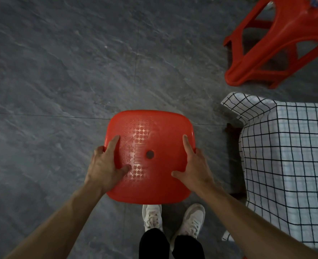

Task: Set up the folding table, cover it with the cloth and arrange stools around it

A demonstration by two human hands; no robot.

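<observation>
A red plastic stool is seen from straight above, its square seat with a small round hole in the middle. My left hand grips the seat's left edge and my right hand grips its right edge, thumbs lying on top. To the right stands the table under a white cloth with a black grid; one cloth corner hangs down toward the stool. A second red stool stands on the floor at the upper right, beyond the table's corner.
The floor is dark grey stone tile, wide and open to the left and ahead. My two white shoes are just below the held stool. A dark table leg shows beneath the cloth's edge.
</observation>
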